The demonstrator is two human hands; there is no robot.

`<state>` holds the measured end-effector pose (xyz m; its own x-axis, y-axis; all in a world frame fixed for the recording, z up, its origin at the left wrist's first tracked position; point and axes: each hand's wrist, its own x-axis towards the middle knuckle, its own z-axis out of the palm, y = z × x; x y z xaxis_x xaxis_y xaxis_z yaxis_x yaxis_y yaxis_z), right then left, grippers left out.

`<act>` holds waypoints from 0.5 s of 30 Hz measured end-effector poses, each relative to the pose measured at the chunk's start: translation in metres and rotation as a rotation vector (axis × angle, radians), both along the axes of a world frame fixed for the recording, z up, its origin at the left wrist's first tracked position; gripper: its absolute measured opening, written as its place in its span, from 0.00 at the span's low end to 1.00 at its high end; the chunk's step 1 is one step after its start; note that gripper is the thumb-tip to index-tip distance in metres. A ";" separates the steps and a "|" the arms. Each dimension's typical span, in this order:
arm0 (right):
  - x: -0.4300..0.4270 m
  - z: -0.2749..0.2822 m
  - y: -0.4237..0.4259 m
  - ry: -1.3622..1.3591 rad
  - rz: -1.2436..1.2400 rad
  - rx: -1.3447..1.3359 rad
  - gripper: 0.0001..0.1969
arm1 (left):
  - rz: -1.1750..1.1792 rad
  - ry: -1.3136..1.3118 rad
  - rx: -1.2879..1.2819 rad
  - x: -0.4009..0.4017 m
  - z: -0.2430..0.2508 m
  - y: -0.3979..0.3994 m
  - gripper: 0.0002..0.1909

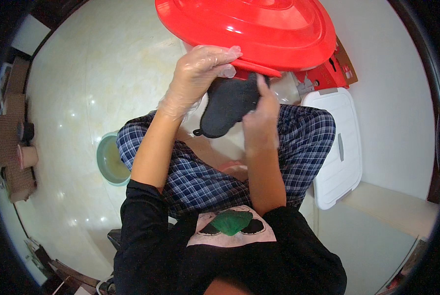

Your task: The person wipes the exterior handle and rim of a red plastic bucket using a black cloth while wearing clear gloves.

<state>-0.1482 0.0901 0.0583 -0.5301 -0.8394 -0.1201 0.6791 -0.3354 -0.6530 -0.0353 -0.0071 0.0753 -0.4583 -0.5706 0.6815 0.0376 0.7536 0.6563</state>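
A black oven mitt (230,105) with a small hanging loop hangs between my hands, above my lap. My left hand (201,68), in a clear plastic glove, pinches a red edge (255,68) just above the mitt's upper left part; whether that edge belongs to the lid or to a separate piece, I cannot tell. My right hand (266,107), also gloved and blurred, grips the mitt's upper right side. Right beyond both hands lies a large, round, red plastic lid (275,40). What lies under it is mostly hidden.
On the floor left of my knee stands a light green basin (101,160) holding cloudy liquid. A white plastic storage-box lid (334,147) leans at the right, near the wall. Behind it stands a red printed carton (325,75). A pinkish rim (234,165) shows between my legs.
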 end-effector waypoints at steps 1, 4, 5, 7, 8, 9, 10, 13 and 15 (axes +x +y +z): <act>-0.006 0.003 0.004 0.050 0.036 -0.026 0.16 | -0.004 -0.002 -0.028 0.000 0.000 0.000 0.16; -0.003 0.010 -0.001 -0.043 -0.005 0.080 0.15 | 0.027 -0.009 -0.082 0.000 -0.006 -0.006 0.16; 0.003 0.011 -0.003 0.011 -0.031 0.140 0.14 | 0.046 0.002 -0.129 0.000 -0.006 -0.006 0.16; 0.016 0.000 -0.015 -0.045 0.066 0.128 0.12 | 0.031 0.007 -0.116 -0.003 -0.006 -0.008 0.16; 0.030 -0.009 -0.022 0.004 0.086 0.155 0.13 | 0.021 0.007 -0.099 -0.003 -0.005 -0.007 0.16; 0.040 -0.014 -0.027 0.055 0.110 0.183 0.13 | 0.025 -0.015 -0.074 -0.001 -0.003 -0.006 0.17; 0.041 -0.016 -0.026 0.054 0.107 0.182 0.13 | 0.014 -0.042 -0.073 0.000 -0.002 -0.007 0.17; 0.041 -0.024 -0.013 -0.007 0.180 0.150 0.14 | -0.003 -0.069 -0.063 -0.001 -0.002 -0.004 0.17; 0.021 -0.054 0.005 0.190 0.217 0.322 0.14 | 0.021 -0.127 -0.157 -0.005 -0.004 -0.002 0.19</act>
